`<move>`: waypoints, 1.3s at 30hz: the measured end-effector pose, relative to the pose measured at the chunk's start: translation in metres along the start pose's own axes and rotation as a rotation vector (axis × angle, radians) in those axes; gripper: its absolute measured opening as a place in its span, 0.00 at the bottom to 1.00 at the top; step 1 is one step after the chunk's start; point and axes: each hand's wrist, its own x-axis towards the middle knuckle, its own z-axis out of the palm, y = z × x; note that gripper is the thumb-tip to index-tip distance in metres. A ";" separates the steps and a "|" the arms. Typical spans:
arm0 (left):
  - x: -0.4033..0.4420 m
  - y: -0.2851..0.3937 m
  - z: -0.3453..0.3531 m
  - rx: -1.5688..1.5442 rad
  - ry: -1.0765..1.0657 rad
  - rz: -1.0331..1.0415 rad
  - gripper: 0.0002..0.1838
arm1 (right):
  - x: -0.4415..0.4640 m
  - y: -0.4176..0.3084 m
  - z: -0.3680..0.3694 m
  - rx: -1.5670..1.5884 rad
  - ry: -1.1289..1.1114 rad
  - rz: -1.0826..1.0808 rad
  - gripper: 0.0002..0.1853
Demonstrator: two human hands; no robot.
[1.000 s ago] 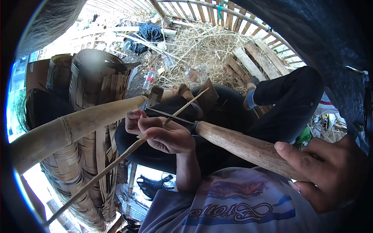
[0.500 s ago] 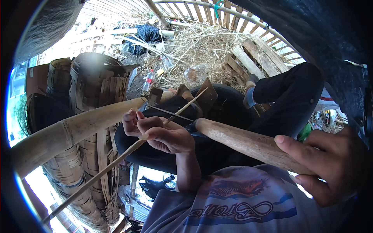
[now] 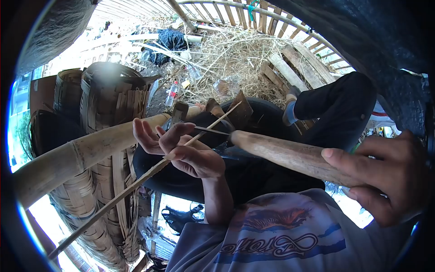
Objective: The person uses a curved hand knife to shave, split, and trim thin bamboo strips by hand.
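Note:
A long thin bamboo strip runs diagonally from the lower left up to the middle of the view. My left hand pinches it between thumb and index finger, with the other fingers stretched out. A knife with a thick wooden handle points left, and its narrow blade crosses the strip just beyond my left fingers. My right hand is wrapped round the far end of the handle. Part of the blade is hidden behind the left fingers.
A thick bamboo pole slants in from the left, beside rolled woven bamboo mats. Straw, planks and a plastic bottle lie on the ground ahead. A slatted fence curves behind.
My left hand's outer fingers have spread and lifted. The right hand has moved slightly upward with the handle, and the blade lies flatter across the strip.

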 end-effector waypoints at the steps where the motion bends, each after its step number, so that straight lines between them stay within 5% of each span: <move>1: -0.002 -0.001 0.000 0.002 -0.005 -0.016 0.32 | -0.001 0.004 0.002 0.005 0.014 -0.021 0.27; 33: -0.003 -0.007 -0.003 -0.229 0.024 -0.200 0.27 | 0.010 0.029 0.035 0.168 -0.082 0.189 0.27; 39: -0.005 -0.011 -0.006 -0.206 -0.033 -0.224 0.38 | 0.010 0.028 0.028 0.169 -0.097 0.203 0.27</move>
